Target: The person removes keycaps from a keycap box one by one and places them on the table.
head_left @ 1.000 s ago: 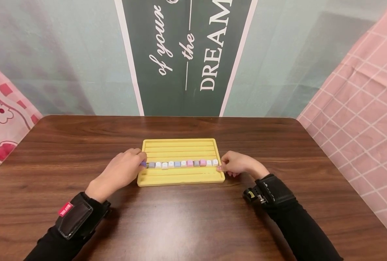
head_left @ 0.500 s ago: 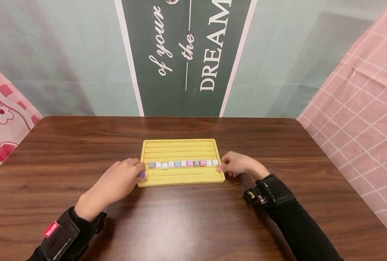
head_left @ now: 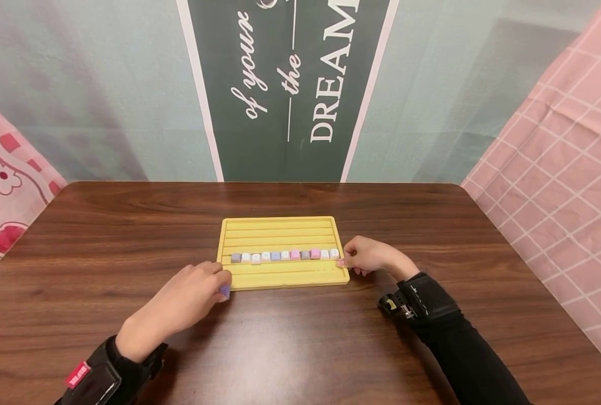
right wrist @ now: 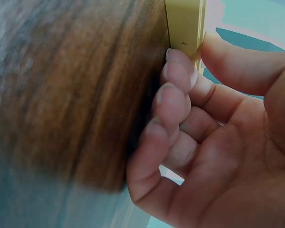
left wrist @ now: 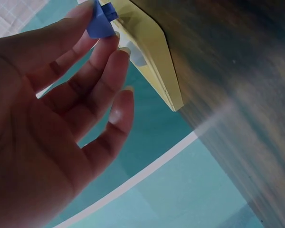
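My left hand point(head_left: 181, 297) pinches a blue-purple keycap point(head_left: 225, 291) between thumb and fingers, at the front left corner of a yellow ridged tray point(head_left: 280, 278). In the left wrist view the held keycap point(left wrist: 99, 24) shows a stem sticking out from its underside. One row of white, grey, blue and pink keycaps point(head_left: 276, 256) sits across the tray's middle. At the tray's right edge, my right hand point(head_left: 372, 254) grips the rim, thumb on top and fingers against the outer side. The right wrist view shows the tray's yellow side point(right wrist: 184, 28) at the fingertips.
The tray lies on a dark brown wood-grain table point(head_left: 290, 337). Behind the table hangs a green cloth point(head_left: 275, 157) with white lettering. Pink patterned cloths point(head_left: 559, 185) flank it on both sides.
My left hand has come away from the left end of the keycap row, moving toward the tray's front left corner with the blue-purple keycap. My right hand stays on the tray's edge.
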The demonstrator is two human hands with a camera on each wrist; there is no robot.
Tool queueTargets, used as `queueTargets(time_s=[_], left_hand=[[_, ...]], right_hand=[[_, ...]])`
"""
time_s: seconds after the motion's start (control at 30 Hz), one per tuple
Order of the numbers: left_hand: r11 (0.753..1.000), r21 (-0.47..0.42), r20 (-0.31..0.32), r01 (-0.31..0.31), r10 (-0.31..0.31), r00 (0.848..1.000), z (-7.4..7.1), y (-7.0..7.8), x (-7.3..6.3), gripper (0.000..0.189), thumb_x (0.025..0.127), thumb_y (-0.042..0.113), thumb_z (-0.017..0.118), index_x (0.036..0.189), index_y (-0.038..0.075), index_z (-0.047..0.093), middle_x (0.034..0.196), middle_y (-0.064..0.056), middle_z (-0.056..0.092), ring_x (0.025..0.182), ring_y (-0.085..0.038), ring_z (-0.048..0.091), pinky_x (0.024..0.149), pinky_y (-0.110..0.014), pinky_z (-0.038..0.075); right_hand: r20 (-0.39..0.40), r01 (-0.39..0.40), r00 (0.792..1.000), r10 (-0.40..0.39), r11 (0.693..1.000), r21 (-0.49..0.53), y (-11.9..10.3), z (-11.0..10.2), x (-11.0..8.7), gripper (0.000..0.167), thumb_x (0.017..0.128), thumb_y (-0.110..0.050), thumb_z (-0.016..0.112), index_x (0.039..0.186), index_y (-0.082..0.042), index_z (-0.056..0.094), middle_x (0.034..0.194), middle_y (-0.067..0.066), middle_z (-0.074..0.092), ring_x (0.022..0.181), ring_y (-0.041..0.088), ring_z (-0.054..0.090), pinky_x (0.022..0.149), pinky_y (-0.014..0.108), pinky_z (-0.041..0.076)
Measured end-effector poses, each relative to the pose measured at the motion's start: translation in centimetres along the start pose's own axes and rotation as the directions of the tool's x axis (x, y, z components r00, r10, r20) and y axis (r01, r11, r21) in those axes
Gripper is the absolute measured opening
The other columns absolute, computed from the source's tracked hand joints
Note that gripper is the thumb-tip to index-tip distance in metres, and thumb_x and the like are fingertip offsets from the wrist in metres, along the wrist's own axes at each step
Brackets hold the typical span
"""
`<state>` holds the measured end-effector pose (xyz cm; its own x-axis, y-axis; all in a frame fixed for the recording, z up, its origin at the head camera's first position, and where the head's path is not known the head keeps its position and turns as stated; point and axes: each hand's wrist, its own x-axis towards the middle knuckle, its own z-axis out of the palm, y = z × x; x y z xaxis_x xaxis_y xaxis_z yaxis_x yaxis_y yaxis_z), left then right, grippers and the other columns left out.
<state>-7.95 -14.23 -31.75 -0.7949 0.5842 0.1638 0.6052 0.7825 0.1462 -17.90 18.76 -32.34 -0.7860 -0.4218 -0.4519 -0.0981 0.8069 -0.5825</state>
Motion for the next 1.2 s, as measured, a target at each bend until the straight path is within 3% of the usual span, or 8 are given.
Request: queueTargets(time_s=[0.47,0.87,1.2], left_hand=[[0.999,-0.032,0.032,0.0,0.001,0.999,0.79,-0.47,-0.52,0.026,0.069,0.007,0.078,0.07,0.014,0.053,0.068,0.009,0.043,0.062,-0.009,0.042,0.055,-0.027,0.037],[0.998,-0.056,0.002,0.042,-0.042,0.999,0.8,-0.54,-0.75,0.027,0.07,0.008,0.078,0.07,0.015,0.052,0.069,0.008,0.045,0.063,-0.009,0.04,0.054,-0.024,0.035],[0.996,-0.071,-0.013,0.059,-0.06,0.998,0.91,-0.34,-0.72,0.027,0.067,0.0,0.078,0.072,0.013,0.054,0.07,0.007,0.046,0.065,-0.011,0.043,0.055,-0.025,0.038]], right_hand=[[-0.003,-0.004,1.0,0.004,1.0,-0.004,0.16,0.09,0.1,0.024,0.091,-0.017,0.057,0.07,-0.004,0.055,0.058,0.004,0.049,0.049,0.012,0.044,0.048,0.023,0.037],[-0.013,0.004,1.0,-0.004,1.0,-0.003,0.34,0.12,0.14,0.025,0.09,-0.017,0.058,0.069,-0.004,0.054,0.057,0.004,0.048,0.049,0.012,0.044,0.048,0.023,0.038],[-0.015,0.01,1.0,-0.01,1.0,0.005,0.4,0.11,0.08,0.025,0.09,-0.015,0.058,0.068,-0.004,0.054,0.057,0.004,0.048,0.049,0.012,0.045,0.048,0.023,0.038]])
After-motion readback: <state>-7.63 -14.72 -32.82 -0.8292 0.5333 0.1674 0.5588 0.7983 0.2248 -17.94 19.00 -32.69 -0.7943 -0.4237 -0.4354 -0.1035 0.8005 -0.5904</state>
